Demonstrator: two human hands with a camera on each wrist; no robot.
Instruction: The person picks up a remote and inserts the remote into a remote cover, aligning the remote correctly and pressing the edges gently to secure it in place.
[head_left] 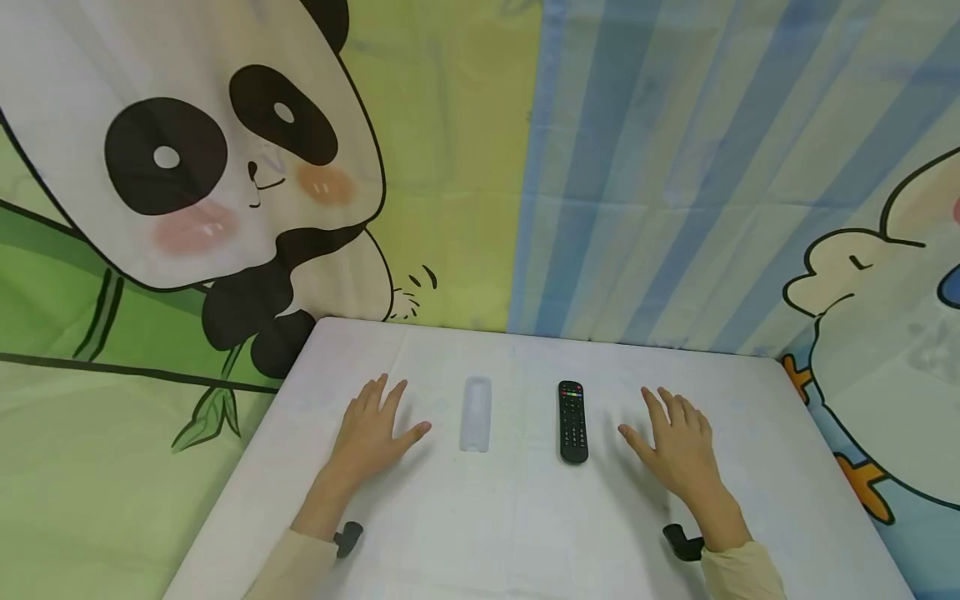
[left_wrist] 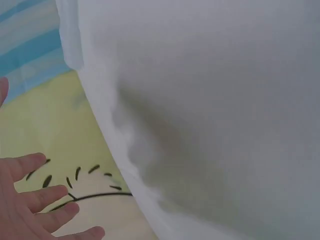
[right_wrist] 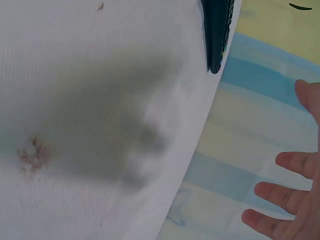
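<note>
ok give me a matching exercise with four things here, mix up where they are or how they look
Things:
1. remote
2. oblong piece
3. left hand
4. right hand

Places and states:
A. holding nothing, right of the remote
B. whitish, between the left hand and the remote
C. black, lying face up
D. holding nothing, left of the oblong piece

Pairs: 1-C, 2-B, 3-D, 4-A

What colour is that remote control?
The remote control is black, with coloured buttons near its far end; clearest in the head view.

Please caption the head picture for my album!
Between left grip and right grip, a translucent strip and black remote lie on a white table; panda print behind.
</note>
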